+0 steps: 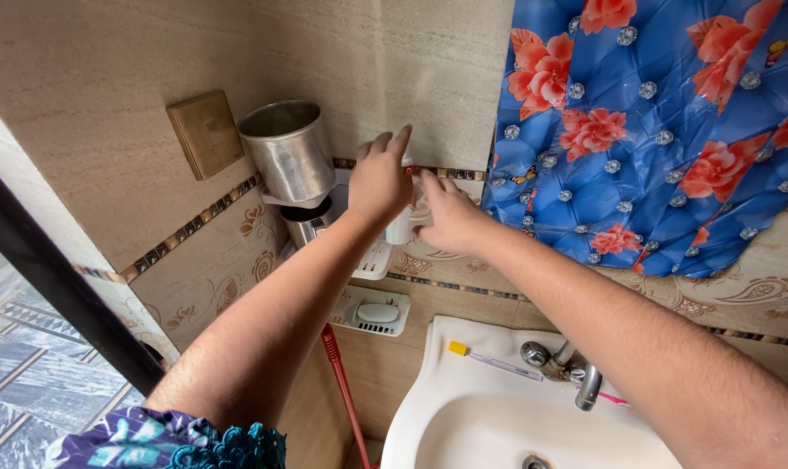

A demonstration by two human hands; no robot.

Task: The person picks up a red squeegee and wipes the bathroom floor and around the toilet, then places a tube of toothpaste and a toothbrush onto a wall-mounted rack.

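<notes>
Your left hand (378, 178) and right hand (446, 217) meet high against the tiled wall, with a small white bottle (400, 226) between them. The bottle stands upright on a white wall shelf (375, 259), and only its lower body shows below your left palm. Your left hand curls over its top, fingers bent and pointing up, with a bit of red just visible at the fingertips; you cannot tell how firmly it grips. Your right hand presses its fingers against the bottle's right side, loosely curled around it rather than spread flat.

Just left of your hands, a steel cup (290, 152) sits tilted in a holder on the wall, with a second steel vessel (307, 224) below it. A brass-coloured switch plate (206, 133) is fixed further left. Below the shelf, a white soap dish (372, 311) holds a pale bar of soap.

Lower right, a white washbasin (463, 408) carries a toothbrush (494, 360) with a yellow end on its rim, near the metal tap (576, 369). A red stick (342, 391) leans beside the basin. A blue flowered curtain (654, 130) hangs on the right.
</notes>
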